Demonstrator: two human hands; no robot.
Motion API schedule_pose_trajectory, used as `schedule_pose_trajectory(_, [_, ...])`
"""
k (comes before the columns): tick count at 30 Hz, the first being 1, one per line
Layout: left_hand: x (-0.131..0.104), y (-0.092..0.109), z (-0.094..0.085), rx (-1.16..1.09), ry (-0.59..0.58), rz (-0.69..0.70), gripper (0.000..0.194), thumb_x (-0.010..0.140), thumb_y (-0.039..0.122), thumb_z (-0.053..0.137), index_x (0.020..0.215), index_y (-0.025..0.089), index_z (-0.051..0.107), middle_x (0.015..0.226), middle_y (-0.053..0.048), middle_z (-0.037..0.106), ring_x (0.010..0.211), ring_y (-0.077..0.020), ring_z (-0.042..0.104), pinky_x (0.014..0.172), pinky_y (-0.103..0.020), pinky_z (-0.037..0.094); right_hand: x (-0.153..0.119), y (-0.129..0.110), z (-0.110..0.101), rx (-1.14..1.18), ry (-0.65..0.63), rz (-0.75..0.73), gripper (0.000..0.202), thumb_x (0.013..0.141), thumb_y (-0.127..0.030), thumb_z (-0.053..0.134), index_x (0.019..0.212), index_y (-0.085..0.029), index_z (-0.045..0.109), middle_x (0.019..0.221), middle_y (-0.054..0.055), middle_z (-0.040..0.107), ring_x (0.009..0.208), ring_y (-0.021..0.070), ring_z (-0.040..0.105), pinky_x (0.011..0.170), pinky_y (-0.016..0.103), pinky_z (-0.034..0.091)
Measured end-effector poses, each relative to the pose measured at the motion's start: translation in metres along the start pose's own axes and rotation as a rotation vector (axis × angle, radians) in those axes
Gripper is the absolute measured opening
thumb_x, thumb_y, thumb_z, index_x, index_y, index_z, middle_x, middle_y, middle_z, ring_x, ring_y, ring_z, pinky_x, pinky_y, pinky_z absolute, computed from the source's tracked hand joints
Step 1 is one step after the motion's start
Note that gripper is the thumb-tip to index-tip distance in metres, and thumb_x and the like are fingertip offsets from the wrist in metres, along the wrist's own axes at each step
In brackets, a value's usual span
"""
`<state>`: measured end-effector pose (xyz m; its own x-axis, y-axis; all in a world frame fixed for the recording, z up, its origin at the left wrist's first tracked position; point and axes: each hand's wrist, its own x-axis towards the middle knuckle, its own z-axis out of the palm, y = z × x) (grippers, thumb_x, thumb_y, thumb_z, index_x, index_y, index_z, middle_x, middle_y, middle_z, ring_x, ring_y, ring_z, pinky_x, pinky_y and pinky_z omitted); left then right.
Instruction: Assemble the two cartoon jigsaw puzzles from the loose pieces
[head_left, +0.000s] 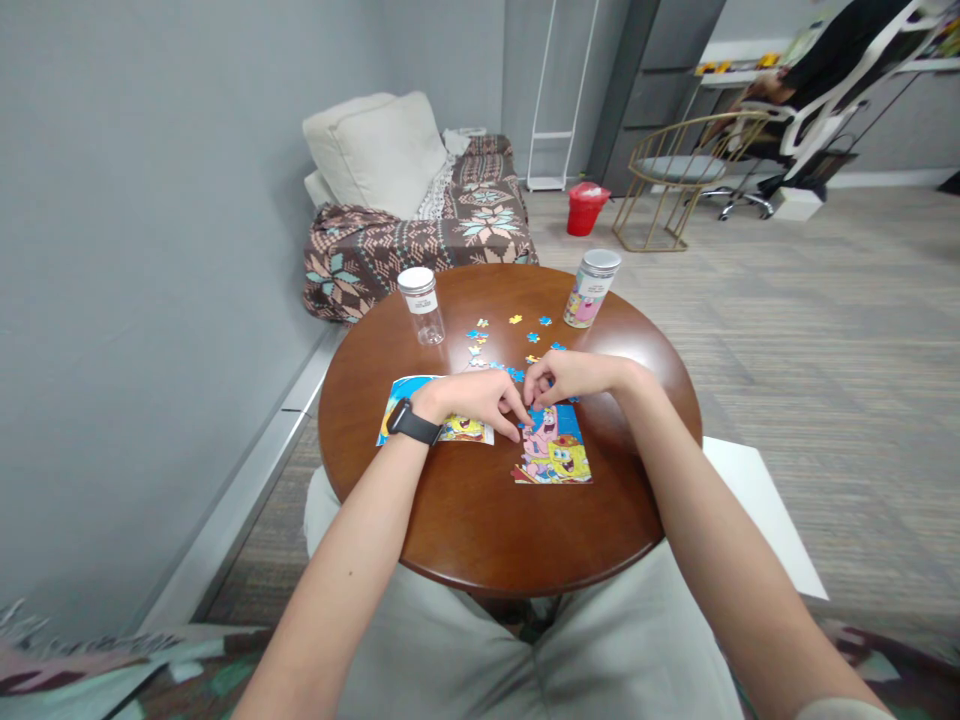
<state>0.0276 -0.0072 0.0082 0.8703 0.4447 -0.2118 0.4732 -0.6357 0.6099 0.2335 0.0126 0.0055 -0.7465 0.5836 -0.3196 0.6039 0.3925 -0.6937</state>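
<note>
Centrally, a partly assembled puzzle (556, 455) is laid flat on the round brown tabletop (487, 540), its pink and yellow cartoon figures set against blue. Its upper left part is reached by both hands. The left hand (484, 398) is held loosely spread, its thumb and index finger slightly apart, with the index fingertip placed at the puzzle's edge; a black watch (415, 423) is worn on that wrist. The right hand (561, 377) is curled with its fingertips pointed down at the puzzle's top edge; whether a piece is pinched there cannot be told. Beneath the left hand and wrist, a printed picture sheet (471, 430) is partly covered, to the left of the puzzle. Beyond the hands, loose puzzle pieces (533, 338) are scattered, mostly blue and yellow. Farther back, they are flanked by a clear jar (429, 322) with a pale lid on the left and a printed canister (589, 290) on the right, both stood upright.
</note>
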Motion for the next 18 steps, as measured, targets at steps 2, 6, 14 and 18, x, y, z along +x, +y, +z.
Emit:
schedule_pose_trajectory(2, [0.000,0.000,0.000,-0.001,-0.004,-0.003,0.036,0.070,0.038,0.074,0.101,0.020,0.077,0.050,0.007,0.037,0.048,-0.0064,0.028,0.049,-0.024,0.019,0.000,0.000,0.000,0.022,0.008,0.013,0.026,0.067,-0.036,0.071,0.083,-0.016,0.071,0.065,0.000,0.064,0.062,0.0113,0.053,0.056,0.022,0.040])
schedule_pose_trajectory(6, [0.001,-0.003,0.000,-0.021,-0.014,0.017,0.037,0.071,0.040,0.073,0.101,0.018,0.077,0.052,0.006,0.040,0.050,-0.0066,0.031,0.050,-0.024,0.020,-0.003,-0.005,0.000,0.059,0.013,0.018,0.030,0.066,-0.041,0.073,0.080,-0.015,0.068,0.064,0.000,0.061,0.061,0.0116,0.052,0.056,0.023,0.039])
schedule_pose_trajectory(14, [0.002,-0.004,0.000,-0.042,0.101,-0.032,0.036,0.072,0.036,0.071,0.103,0.019,0.075,0.057,0.007,0.031,0.051,-0.0074,0.030,0.051,-0.024,0.021,-0.005,0.017,-0.015,0.045,0.663,-0.007,0.054,0.087,-0.061,0.040,0.082,-0.013,0.065,0.070,0.004,0.061,0.064,0.0150,0.052,0.061,0.027,0.038])
schedule_pose_trajectory(18, [0.003,-0.006,0.002,-0.008,0.113,-0.011,0.040,0.073,0.040,0.071,0.108,0.021,0.074,0.058,0.007,0.030,0.052,-0.0078,0.029,0.051,-0.024,0.019,0.000,0.034,-0.017,-0.057,0.766,0.083,0.056,0.091,-0.060,0.035,0.080,-0.014,0.067,0.072,0.004,0.064,0.066,0.0152,0.053,0.066,0.027,0.039])
